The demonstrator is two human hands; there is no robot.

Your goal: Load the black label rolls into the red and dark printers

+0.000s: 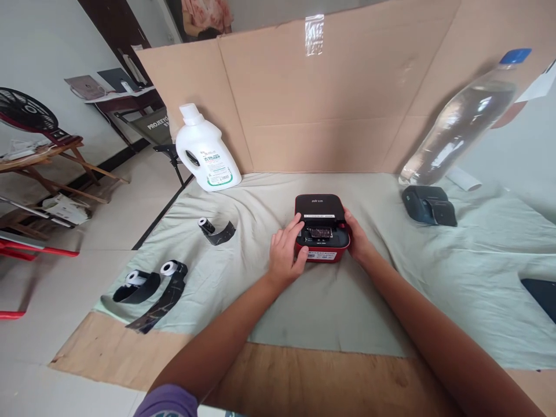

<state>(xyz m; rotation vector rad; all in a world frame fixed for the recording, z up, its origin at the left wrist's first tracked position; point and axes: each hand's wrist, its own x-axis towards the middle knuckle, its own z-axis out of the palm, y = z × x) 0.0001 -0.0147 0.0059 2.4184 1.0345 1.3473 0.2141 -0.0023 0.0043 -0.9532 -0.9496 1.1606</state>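
A small black and red printer (322, 250) sits on the pale green cloth in front of me. Its dark top lid looks shut, and a dark patterned piece shows in the slot at its front. My left hand (284, 249) holds the printer's left side, fingers on the upper edge and thumb at the front corner. Along the opposite side, my right hand (357, 236) grips the body; most of its fingers are hidden behind it. To the left lie black-and-white rolls with unwound strips: a small roll (220, 233), a curled roll (138, 286) and a longer roll (167, 289).
A white detergent bottle (209, 152) and a large water bottle (467, 124) lean against the cardboard wall (321, 110). A dark device (429, 205) and a white tube (464, 178) lie at right. A dark flat object (541, 295) is at the right edge. A person (207, 17) is beyond the cardboard.
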